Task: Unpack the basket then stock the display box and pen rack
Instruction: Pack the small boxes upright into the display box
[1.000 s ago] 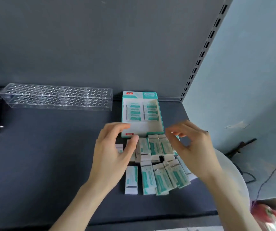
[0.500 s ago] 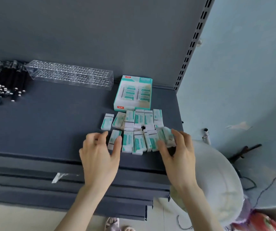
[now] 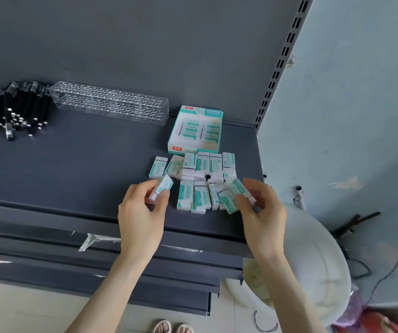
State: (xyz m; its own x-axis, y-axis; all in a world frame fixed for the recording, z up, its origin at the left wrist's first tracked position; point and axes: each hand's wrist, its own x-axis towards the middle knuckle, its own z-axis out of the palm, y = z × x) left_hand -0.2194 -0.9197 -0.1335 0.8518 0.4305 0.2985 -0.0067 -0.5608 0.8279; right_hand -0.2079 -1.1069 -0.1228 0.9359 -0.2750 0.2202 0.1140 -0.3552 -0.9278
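Observation:
A teal-and-white display box (image 3: 196, 129) lies flat at the back right of the dark shelf (image 3: 73, 164). Several small teal-and-white erasers (image 3: 202, 164) lie in two rows just in front of it. My left hand (image 3: 142, 212) pinches one eraser (image 3: 163, 188) lifted off the shelf at the left of the near row. At the right end of that row my right hand (image 3: 262, 210) grips another eraser (image 3: 238, 191). A clear pen rack (image 3: 109, 103) with many holes stands at the back. Black pens (image 3: 13, 109) are heaped left of it.
A slotted upright (image 3: 279, 66) marks the shelf's right end, with a pale blue wall beyond. Below right is a white round basket (image 3: 313, 265). Lower shelf edges carry scraps of tape (image 3: 94, 240). My sandalled feet (image 3: 171, 328) show on the floor.
The view dropped and pulled back from the display box. Both hands came down to the near row of erasers, and each has picked one up.

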